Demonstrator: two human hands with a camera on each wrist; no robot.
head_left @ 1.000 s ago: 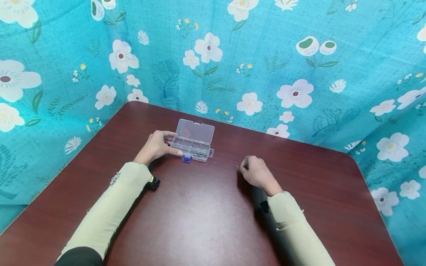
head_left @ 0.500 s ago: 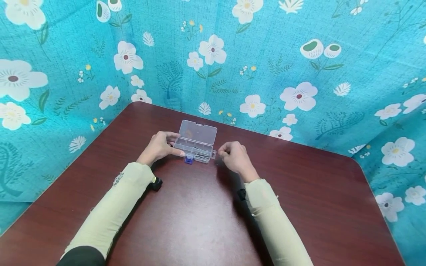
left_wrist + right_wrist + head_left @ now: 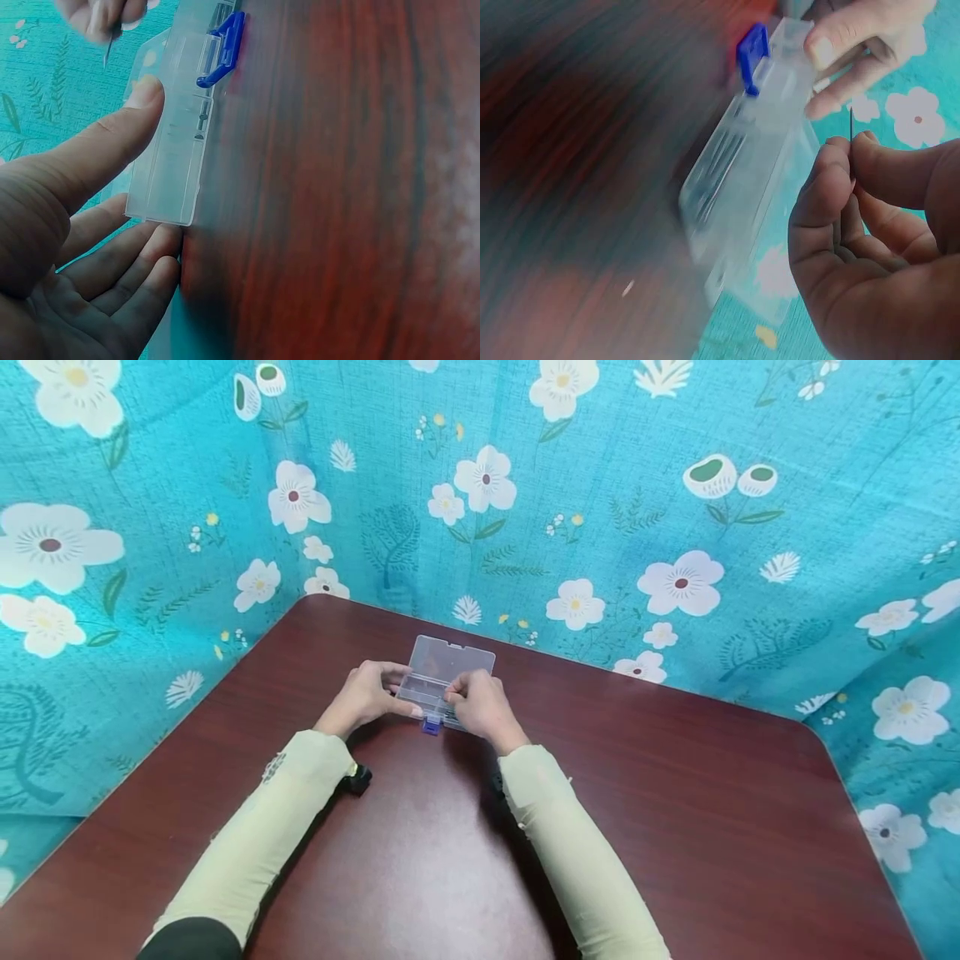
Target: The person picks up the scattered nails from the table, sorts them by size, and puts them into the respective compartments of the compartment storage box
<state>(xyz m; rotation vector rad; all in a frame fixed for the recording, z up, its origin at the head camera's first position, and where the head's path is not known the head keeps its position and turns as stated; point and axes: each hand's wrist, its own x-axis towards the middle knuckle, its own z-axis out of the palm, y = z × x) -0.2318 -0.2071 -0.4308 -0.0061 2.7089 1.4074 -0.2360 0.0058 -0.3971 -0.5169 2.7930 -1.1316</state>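
A clear plastic compartment box (image 3: 422,692) lies on the table with its lid (image 3: 435,658) raised at the back and its blue latch (image 3: 431,726) hanging at the front. Several long thin metal pieces (image 3: 724,161) lie in its right part. My left hand (image 3: 366,695) grips the box's left end, thumb on the front edge and fingers at the far side. My right hand (image 3: 482,706) is over the right part, covering much of it in the head view. Between its thumb and forefinger it pinches a thin metal pin (image 3: 851,124), held with the tip sticking out.
The dark red-brown wooden table (image 3: 675,793) reaches out to both sides. A blue flowered curtain (image 3: 525,527) hangs right behind its far edge. A tiny pale sliver (image 3: 628,288) shows on the table near the box's right end.
My right hand has moved left across the table, with the thin metal pin, from right of the box to over its right compartments. My left hand keeps its hold on the box.
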